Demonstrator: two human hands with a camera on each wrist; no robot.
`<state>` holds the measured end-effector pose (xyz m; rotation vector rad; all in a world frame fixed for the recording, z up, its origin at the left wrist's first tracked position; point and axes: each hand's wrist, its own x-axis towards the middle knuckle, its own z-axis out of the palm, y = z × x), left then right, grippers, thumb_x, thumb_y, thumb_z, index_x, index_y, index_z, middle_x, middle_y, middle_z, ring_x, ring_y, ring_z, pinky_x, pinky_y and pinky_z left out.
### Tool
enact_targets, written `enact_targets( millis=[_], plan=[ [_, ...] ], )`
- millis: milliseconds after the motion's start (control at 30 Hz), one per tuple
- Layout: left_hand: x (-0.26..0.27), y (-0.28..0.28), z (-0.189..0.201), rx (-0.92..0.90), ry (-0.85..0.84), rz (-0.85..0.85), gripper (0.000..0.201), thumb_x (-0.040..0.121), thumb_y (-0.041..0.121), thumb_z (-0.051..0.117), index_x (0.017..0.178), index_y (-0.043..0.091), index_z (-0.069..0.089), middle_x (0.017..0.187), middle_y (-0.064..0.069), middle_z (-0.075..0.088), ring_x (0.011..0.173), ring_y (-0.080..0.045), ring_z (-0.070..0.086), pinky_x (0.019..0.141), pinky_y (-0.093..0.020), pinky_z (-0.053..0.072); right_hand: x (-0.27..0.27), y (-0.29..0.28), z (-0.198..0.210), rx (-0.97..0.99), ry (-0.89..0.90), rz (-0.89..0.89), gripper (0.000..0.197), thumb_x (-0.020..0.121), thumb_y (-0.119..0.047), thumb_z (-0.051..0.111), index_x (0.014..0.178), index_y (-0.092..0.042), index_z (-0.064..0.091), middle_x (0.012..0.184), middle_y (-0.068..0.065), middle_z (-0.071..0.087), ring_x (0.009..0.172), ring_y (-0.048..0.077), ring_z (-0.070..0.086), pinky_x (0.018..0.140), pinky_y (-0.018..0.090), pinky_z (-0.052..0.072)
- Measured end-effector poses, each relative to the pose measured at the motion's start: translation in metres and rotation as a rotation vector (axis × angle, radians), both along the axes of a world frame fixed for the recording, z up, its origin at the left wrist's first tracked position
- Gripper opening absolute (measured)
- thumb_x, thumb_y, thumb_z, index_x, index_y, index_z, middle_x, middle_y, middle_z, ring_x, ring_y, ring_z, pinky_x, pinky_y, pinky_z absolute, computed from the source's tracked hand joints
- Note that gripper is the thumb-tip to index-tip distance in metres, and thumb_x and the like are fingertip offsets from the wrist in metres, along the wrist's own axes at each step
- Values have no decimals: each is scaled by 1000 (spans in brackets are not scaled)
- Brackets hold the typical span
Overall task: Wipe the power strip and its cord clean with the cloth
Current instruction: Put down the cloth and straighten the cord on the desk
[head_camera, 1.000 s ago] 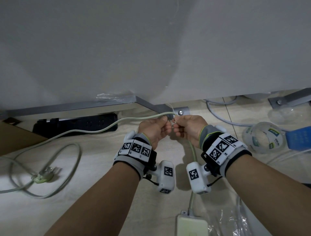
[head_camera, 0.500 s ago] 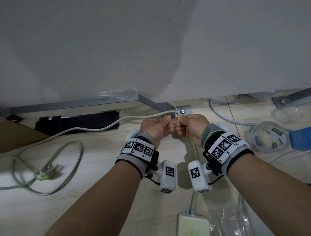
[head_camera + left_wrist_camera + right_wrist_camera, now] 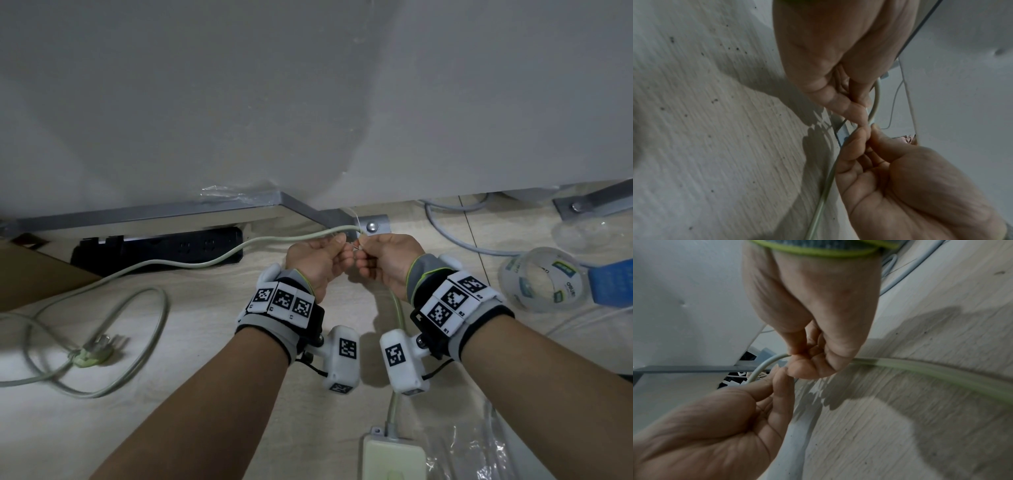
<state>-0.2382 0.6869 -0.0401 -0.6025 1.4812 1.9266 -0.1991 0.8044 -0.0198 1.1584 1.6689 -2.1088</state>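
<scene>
Little had shifted since a second earlier: your left hand (image 3: 317,262) and right hand (image 3: 388,262) stayed fist to fist, both pinching the pale green cord (image 3: 191,262) above the floor (image 3: 191,404). The power strip (image 3: 394,460) lay nearest you. The tape roll (image 3: 543,279) at right read "deli".

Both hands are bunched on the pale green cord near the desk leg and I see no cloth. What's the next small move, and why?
Probably finish freeing the thin tie they are picking at. The left hand and right hand both pinch the pale green cord at one spot by the metal desk foot, fingertips meeting. No cloth shows in any view, so wiping likely cannot start until the cord is loose.
</scene>
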Motion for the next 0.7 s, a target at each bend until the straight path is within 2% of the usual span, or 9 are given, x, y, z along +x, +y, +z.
enact_targets(
  millis=[167,300,533,600,667,700],
  plan=[
    [0,0,-2,6,9,5,14,88,7,64,82,-5,66,67,-12,65,49,-11,62,52,-18,55,3,-1,1,-15,17,7,19,93,-12,58,78,-2,64,61,7,60,48,13,54,44,20,49],
    [2,-3,-5,3,26,-37,22,90,8,62,94,-13,64,78,-18,68,56,-14,66,54,-18,56,3,0,0,-21,23,-13,17,93,-12,58,80,-2,63,60,7,63,46,12,57,44,20,49],
    [1,-1,-7,-19,44,-66,14,87,11,67,77,1,69,66,-9,69,53,-10,64,53,-17,54,-1,-2,-8,36,19,-33,16,90,-15,63,80,-3,66,63,8,64,48,13,56,46,24,50],
    [4,1,-9,1,26,-77,12,87,12,67,81,2,69,66,-7,68,53,-9,61,51,-18,52,-1,-5,-10,173,30,5,20,90,-19,64,73,-9,68,64,6,65,53,16,59,53,27,54],
    [4,3,-10,-3,6,-66,9,86,12,68,85,3,70,70,-8,66,56,-11,58,51,-18,51,2,-7,-10,535,57,159,23,90,-29,61,73,-17,70,70,1,70,66,18,64,65,28,53],
    [4,3,-11,-11,-4,-58,8,85,12,69,86,4,69,71,-8,64,57,-12,56,52,-19,51,5,-7,-8,750,84,280,21,91,-32,58,79,-20,71,78,0,71,73,19,65,69,26,50]
  ],
)
